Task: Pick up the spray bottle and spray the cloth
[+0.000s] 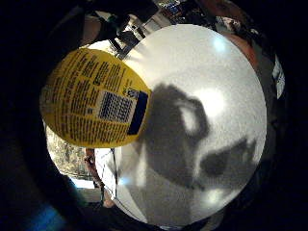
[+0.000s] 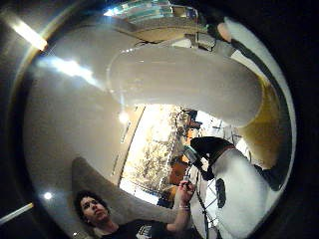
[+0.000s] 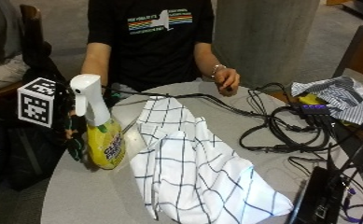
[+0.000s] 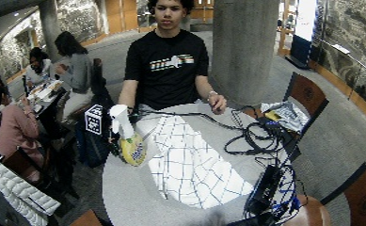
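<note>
Clearly, the one container in play is the spray bottle [image 3: 99,130], seen at the left of the outside view: a yellow body with a printed label, a clear neck and a white trigger head on top. It leans slightly, its base at or just above the grey round table [image 3: 94,196]; whether it touches the tabletop cannot be told. How much liquid is inside cannot be made out through the yellow wall.

The gloved right hand [image 3: 75,135] is wrapped round the bottle from the far left side, its fingers curled about the yellow body below the neck. In the little-finger-side palm view the bottle's back label, black print on yellow with a blue-and-white panel, fills the left of the picture close to the palm, with the pale tabletop and a dark shadow beyond it.

Just right of the bottle, the white cloth [image 3: 193,168] with a dark grid pattern lies spread and rumpled down the middle of the table. Black cables [image 3: 274,126] coil at the right. The bare left hand [image 3: 226,80] rests at the far table edge, upper centre.
</note>
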